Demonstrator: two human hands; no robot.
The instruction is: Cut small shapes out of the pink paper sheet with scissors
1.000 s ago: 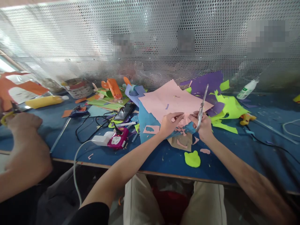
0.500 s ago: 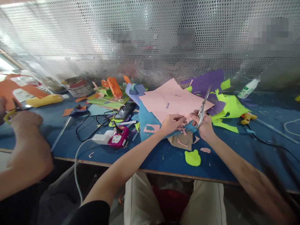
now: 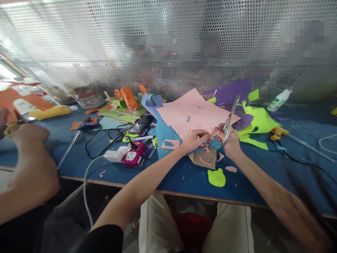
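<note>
My left hand [image 3: 197,140] is closed in a pinch on a small scrap of pink paper [image 3: 211,132]. Close beside it, my right hand [image 3: 230,142] is closed with the scissors [image 3: 229,121] hooked in it, blades pointing up and away; its thumb and finger also touch the pink scrap. Beneath and behind both hands spreads a large pink sheet [image 3: 195,109], on top of a blue sheet [image 3: 165,131]. Pink offcuts and a piece of brown card [image 3: 202,159] lie just below my hands. Nearer the table edge sits a lime-green bear-head cutout [image 3: 217,177].
Purple paper [image 3: 231,93] and lime-green paper [image 3: 263,121] lie to the right, with a white glue bottle [image 3: 279,99] and an orange glue gun [image 3: 279,133]. Leftward are a magenta power adapter [image 3: 133,154], cables and a phone [image 3: 140,124]. A co-worker's hand [image 3: 28,135] holds yellow-handled scissors.
The scissors in my right hand have tilted slightly to the right. Both hands stay in nearly the same place at the pink scrap.
</note>
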